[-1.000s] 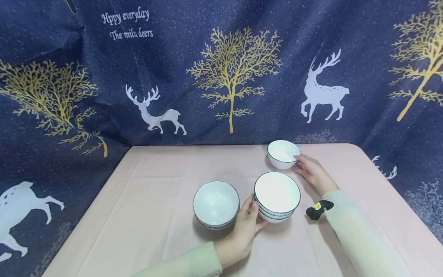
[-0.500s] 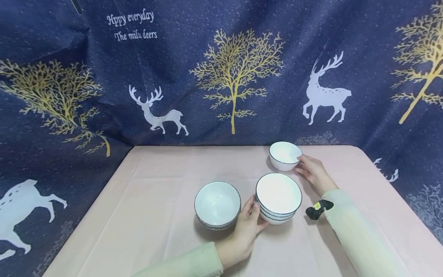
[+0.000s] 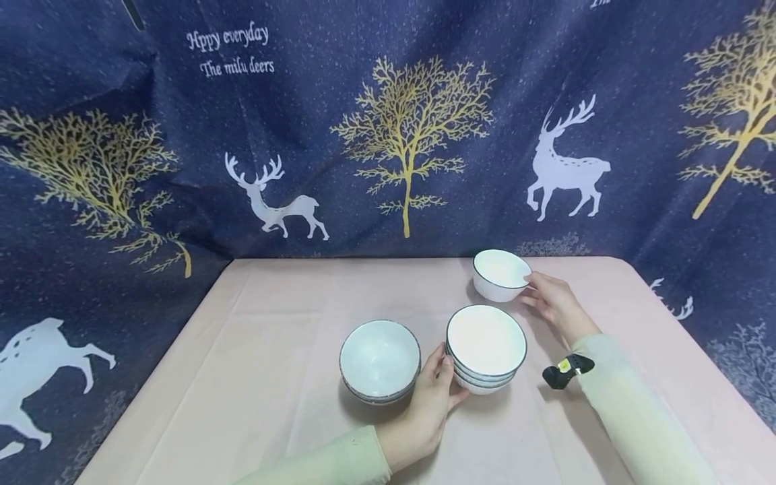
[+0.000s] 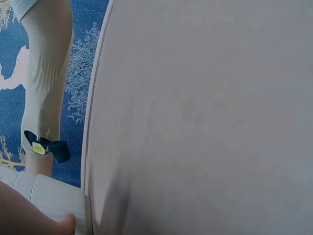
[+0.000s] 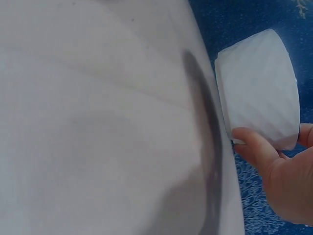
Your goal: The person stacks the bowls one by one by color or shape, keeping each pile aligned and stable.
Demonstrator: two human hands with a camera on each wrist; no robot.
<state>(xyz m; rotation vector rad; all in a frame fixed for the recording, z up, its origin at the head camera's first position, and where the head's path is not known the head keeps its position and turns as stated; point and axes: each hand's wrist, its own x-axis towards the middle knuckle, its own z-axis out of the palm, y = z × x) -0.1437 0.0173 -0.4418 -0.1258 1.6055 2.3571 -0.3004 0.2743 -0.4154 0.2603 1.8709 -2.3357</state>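
Note:
My left hand [image 3: 422,409] grips the left side of a stack of several white bowls [image 3: 487,340] with dark rims. In the left wrist view the stacked bowls [image 4: 61,199] show at the lower left, thumb across them. Farther back, my right hand [image 3: 556,301] pinches the right rim of a single white bowl [image 3: 500,275], thumb at the inside. The right wrist view shows this bowl's ribbed outer wall [image 5: 257,90], with fingers [image 5: 257,147] at its base. Left of the gripped stack stands another stack of bowls [image 3: 380,360] with speckled dark rims.
A pale pink cloth covers the table [image 3: 273,350]. Behind it hangs a dark blue curtain [image 3: 364,135] printed with deer and golden trees. A black wrist device [image 3: 567,370] sits on the right sleeve. The single bowl is near the table's back edge.
The right hand and its bowl have shifted very slightly to the right. The left hand keeps its grip on the stack, and both stacks stay in place.

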